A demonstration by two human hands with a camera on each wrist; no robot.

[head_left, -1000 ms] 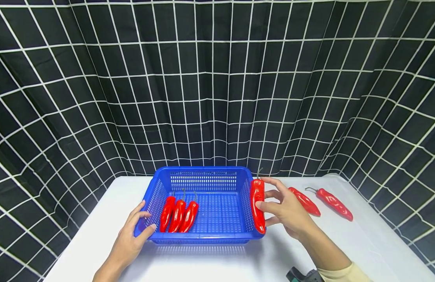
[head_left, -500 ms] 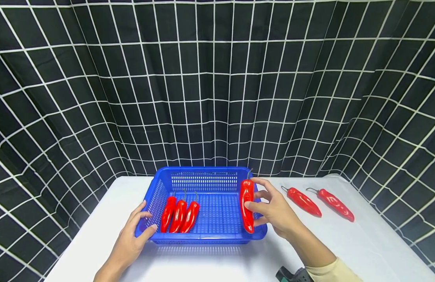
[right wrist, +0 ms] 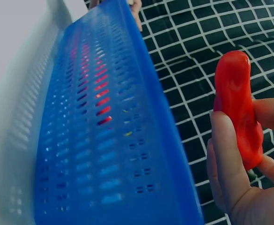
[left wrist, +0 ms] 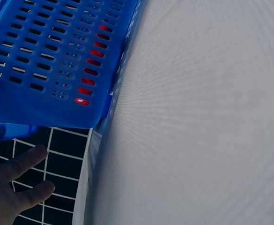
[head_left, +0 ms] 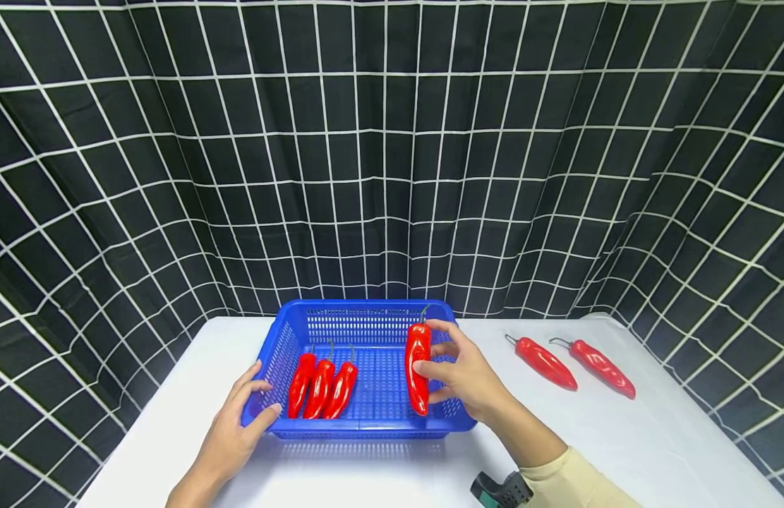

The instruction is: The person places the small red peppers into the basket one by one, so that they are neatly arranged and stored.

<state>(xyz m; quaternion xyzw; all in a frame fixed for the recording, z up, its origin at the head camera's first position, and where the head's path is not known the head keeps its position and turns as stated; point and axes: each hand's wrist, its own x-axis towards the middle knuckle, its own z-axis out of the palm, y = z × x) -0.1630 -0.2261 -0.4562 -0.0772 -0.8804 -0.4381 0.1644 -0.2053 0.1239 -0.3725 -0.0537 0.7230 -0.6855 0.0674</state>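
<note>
In the head view my right hand (head_left: 464,367) pinches a red chili pepper (head_left: 418,368) over the right part of a blue plastic basket (head_left: 360,425). The pepper is nearly upright, stem at the top, with my thumb on its near face. In the right wrist view, my fingers hold the same pepper (right wrist: 240,108) beside the basket's rim. My left hand (head_left: 233,423) holds the basket's front left corner, thumb and a finger over the rim. Three more red peppers (head_left: 322,388) lie side by side in the left part of the basket.
Two red peppers, a nearer-to-basket one (head_left: 544,363) and an outer one (head_left: 600,368), lie on the white table (head_left: 620,451) to the right. A black curtain (head_left: 392,176) with white grid lines surrounds the table. A dark device (head_left: 502,489) is at my right sleeve.
My right hand has carried the pepper left, from the basket's right rim to over its inside. My left hand and the basket have stayed in place.
</note>
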